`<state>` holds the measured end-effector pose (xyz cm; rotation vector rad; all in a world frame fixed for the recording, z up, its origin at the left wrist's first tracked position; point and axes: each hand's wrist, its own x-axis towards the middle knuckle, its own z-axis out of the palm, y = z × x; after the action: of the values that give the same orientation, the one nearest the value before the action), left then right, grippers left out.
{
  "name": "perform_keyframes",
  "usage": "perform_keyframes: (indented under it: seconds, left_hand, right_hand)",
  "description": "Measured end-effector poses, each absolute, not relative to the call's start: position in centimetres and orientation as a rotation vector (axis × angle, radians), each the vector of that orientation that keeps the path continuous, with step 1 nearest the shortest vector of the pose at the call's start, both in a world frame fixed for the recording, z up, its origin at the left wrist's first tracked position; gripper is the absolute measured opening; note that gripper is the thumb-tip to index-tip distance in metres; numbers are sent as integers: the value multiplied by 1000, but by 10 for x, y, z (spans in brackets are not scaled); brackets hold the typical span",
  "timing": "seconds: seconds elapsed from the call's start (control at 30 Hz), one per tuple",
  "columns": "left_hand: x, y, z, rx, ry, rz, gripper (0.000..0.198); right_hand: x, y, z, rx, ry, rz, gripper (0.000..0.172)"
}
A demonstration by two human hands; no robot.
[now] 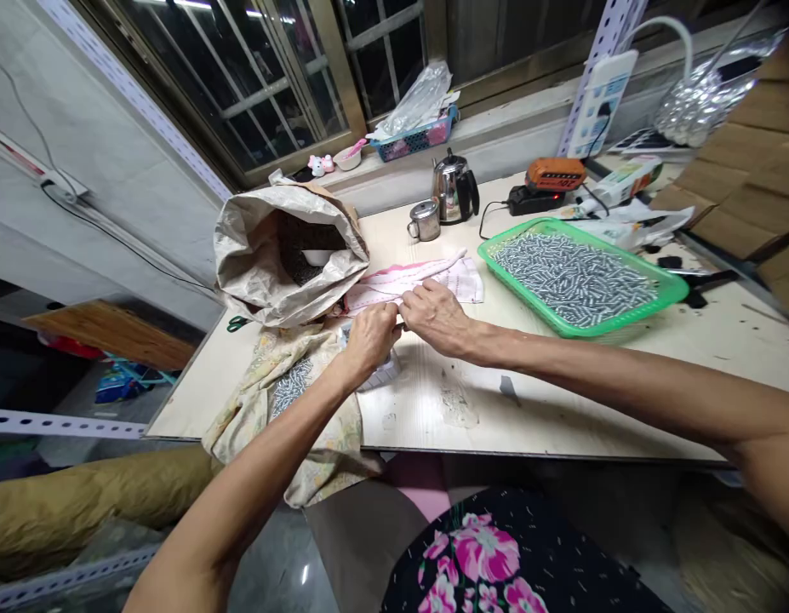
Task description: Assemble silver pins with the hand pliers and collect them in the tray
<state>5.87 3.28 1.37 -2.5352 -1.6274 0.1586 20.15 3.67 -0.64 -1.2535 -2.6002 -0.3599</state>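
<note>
My left hand (372, 336) and my right hand (433, 318) meet at the middle of the table, fingers closed and fingertips almost touching. Whatever is pinched between them is too small or too covered to make out. Just behind them lies a pink and white cloth (461, 279). Under my left hand a small white container (382, 373) is partly hidden. To the left, small silvery metal pins (292, 387) lie on a patterned yellowish cloth (334, 430) that hangs over the table's front edge. A green plastic basket (563, 327) on the right holds many similar pins.
An open woven sack (241, 247) with dark contents stands at the back left, beside green-handled scissors (237, 323). Behind are a metal cup (424, 221), a kettle (454, 187) and an orange battery (556, 174) on a charger. Cardboard (745, 162) borders the right.
</note>
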Motion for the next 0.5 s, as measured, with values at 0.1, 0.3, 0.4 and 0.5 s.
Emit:
perform_keyframes:
  seconds: [0.1, 0.3, 0.4, 0.5]
  left_hand:
    - [54, 38, 10, -2580, -1566, 240, 17]
    - [40, 52, -2, -2599, -1508, 135, 16]
    - [29, 69, -4, -2654, -1511, 2, 35]
    - [19, 87, -2, -2865, -1450, -141, 76]
  right_hand:
    - [201, 42, -7, -1165, -2663, -338, 29]
    - [200, 51, -16, -1122, -2669, -366, 26]
    - [200, 56, -23, -1120, -2613, -409, 28]
    - [202, 60, -32, -1017, -2531, -499, 33]
